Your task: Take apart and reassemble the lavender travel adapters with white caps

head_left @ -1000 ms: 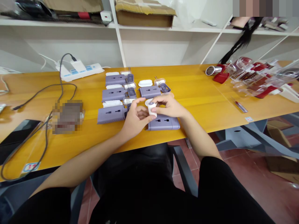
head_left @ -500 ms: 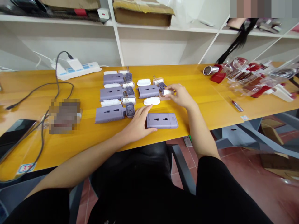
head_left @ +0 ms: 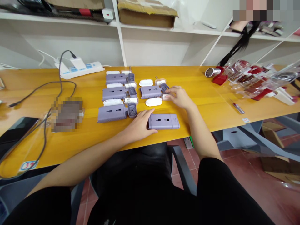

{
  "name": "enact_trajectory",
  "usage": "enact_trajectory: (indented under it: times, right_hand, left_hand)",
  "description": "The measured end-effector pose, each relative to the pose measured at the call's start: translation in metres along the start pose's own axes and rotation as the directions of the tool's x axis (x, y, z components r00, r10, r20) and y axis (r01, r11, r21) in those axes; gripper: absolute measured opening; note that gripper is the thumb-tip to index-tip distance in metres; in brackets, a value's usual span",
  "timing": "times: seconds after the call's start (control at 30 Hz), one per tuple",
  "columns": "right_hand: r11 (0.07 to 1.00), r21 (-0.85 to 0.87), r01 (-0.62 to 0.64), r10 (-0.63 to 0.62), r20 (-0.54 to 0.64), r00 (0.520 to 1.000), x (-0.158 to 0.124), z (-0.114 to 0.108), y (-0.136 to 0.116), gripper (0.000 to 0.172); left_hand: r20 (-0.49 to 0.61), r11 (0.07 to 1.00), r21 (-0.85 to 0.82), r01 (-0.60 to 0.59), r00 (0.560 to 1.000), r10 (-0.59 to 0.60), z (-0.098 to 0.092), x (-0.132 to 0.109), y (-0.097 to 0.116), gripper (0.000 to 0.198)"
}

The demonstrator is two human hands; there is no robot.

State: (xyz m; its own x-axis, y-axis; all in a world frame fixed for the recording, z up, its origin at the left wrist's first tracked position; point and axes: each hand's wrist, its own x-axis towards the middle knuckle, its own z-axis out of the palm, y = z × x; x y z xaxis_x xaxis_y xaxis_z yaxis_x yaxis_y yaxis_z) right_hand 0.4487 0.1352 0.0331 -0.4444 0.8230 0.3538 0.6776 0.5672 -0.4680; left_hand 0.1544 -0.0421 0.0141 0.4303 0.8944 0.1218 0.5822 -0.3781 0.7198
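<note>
My left hand [head_left: 140,125] curls round the left end of a closed purple case [head_left: 164,121] with two dark slots on top, thumb in front and fingers behind. My right hand [head_left: 179,96] pinches a small white cylinder [head_left: 165,97], low over a clear tray beside an opened purple case [head_left: 150,91]; the fingertips partly cover it. The case's dark end cap [head_left: 164,87] lies tilted at its right end. A white oval piece [head_left: 153,102] lies between the two cases, and another white oval piece [head_left: 146,82] lies behind.
To the left are several more opened purple cases [head_left: 112,113] with white pieces and clear trays. A power strip [head_left: 82,70], cable, phone [head_left: 17,131] and blurred-out object [head_left: 67,115] lie farther left. A screwdriver [head_left: 238,107] and red-and-clear graters [head_left: 250,76] are at right.
My right hand has lowered the white cylinder slightly toward the clear tray, and less of it shows. My left hand stays at the closed case. The view has shifted slightly.
</note>
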Motion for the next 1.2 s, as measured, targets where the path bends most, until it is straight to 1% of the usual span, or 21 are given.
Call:
enact_trajectory:
  times: [0.07, 0.13, 0.17, 0.23, 0.27, 0.3, 0.37, 0.4, 0.43, 0.47, 0.53, 0.6, 0.73, 0.87, 0.93, 1.0, 1.1, 1.2]
  right_hand:
    - [0.998, 0.058, 0.014, -0.012, -0.035, 0.999, -0.002, -0.003, -0.005, 0.029]
    - [0.985, 0.171, 0.013, -0.009, -0.025, 1.0, -0.005, -0.006, -0.011, 0.033]
    - [0.969, 0.247, 0.005, -0.007, 0.007, 1.0, -0.007, -0.008, -0.014, 0.038]
    - [0.918, 0.396, -0.017, -0.04, 0.133, 0.99, -0.011, -0.014, -0.019, 0.046]
    - [0.891, 0.453, -0.028, -0.079, 0.216, 0.973, -0.013, -0.017, -0.02, 0.047]
    - [0.869, 0.492, -0.04, -0.128, 0.301, 0.945, -0.014, -0.02, -0.021, 0.048]
    - [0.841, 0.537, -0.062, -0.221, 0.447, 0.867, -0.017, -0.026, -0.02, 0.047]
    - [0.826, 0.558, -0.077, -0.253, 0.489, 0.834, -0.017, -0.028, -0.018, 0.047]
    - [0.807, 0.583, -0.094, -0.275, 0.511, 0.814, -0.018, -0.029, -0.017, 0.049]
    - [0.784, 0.611, -0.108, -0.289, 0.514, 0.808, -0.018, -0.029, -0.016, 0.051]
    - [0.739, 0.664, -0.118, -0.308, 0.489, 0.816, -0.018, -0.028, -0.014, 0.055]
    - [0.714, 0.691, -0.109, -0.324, 0.465, 0.824, -0.017, -0.023, -0.014, 0.057]
    - [0.707, 0.698, -0.114, -0.325, 0.463, 0.825, -0.017, -0.015, -0.017, 0.057]
    - [0.683, 0.715, -0.149, -0.298, 0.459, 0.837, -0.019, -0.013, -0.022, 0.054]
    - [0.684, 0.714, -0.149, -0.296, 0.459, 0.838, -0.019, -0.013, -0.024, 0.05]
    - [0.702, 0.701, -0.129, -0.287, 0.443, 0.849, -0.019, -0.012, -0.026, 0.048]
    - [0.738, 0.671, -0.069, -0.293, 0.411, 0.863, -0.019, -0.012, -0.027, 0.049]
    - [0.758, 0.652, -0.02, -0.321, 0.4, 0.859, -0.018, -0.013, -0.025, 0.05]
  left_hand:
    - [-0.041, 0.999, 0.011, -0.042, 0.998, 0.042, 0.001, 0.0, -0.001, 0.089]
    - [-0.094, 0.995, 0.022, -0.092, 0.991, 0.094, 0.0, -0.001, 0.0, 0.083]
    - [-0.124, 0.993, 0.026, -0.119, 0.985, 0.121, 0.0, -0.001, 0.001, 0.081]
    - [-0.187, 0.986, 0.03, -0.164, 0.968, 0.167, -0.003, -0.001, 0.002, 0.079]
    - [-0.219, 0.983, 0.032, -0.178, 0.959, 0.181, -0.005, -0.002, 0.003, 0.08]
    - [-0.248, 0.982, 0.035, -0.187, 0.95, 0.189, -0.007, -0.002, 0.004, 0.08]
    - [-0.3, 0.979, 0.045, -0.201, 0.932, 0.205, -0.011, -0.002, 0.004, 0.081]
    - [-0.323, 0.975, 0.053, -0.214, 0.921, 0.219, -0.013, -0.002, 0.004, 0.081]
    - [-0.341, 0.971, 0.063, -0.231, 0.909, 0.238, -0.015, -0.002, 0.003, 0.081]
    - [-0.355, 0.965, 0.076, -0.249, 0.898, 0.26, -0.017, -0.002, 0.002, 0.082]
    - [-0.367, 0.955, 0.105, -0.278, 0.881, 0.297, -0.02, -0.002, 0.001, 0.083]
    - [-0.36, 0.946, 0.13, -0.296, 0.875, 0.323, -0.024, -0.001, -0.001, 0.084]
    - [-0.319, 0.928, 0.148, -0.341, 0.872, 0.371, -0.034, 0.0, -0.006, 0.084]
    - [-0.277, 0.926, 0.152, -0.347, 0.884, 0.377, -0.046, 0.002, -0.009, 0.082]
    - [-0.273, 0.919, 0.151, -0.364, 0.878, 0.393, -0.05, 0.002, -0.01, 0.083]
    - [-0.273, 0.914, 0.154, -0.377, 0.872, 0.406, -0.052, 0.002, -0.01, 0.084]
    - [-0.261, 0.918, 0.164, -0.362, 0.881, 0.394, -0.053, 0.002, -0.01, 0.084]
    - [-0.249, 0.922, 0.159, -0.352, 0.89, 0.383, -0.055, 0.001, -0.01, 0.084]
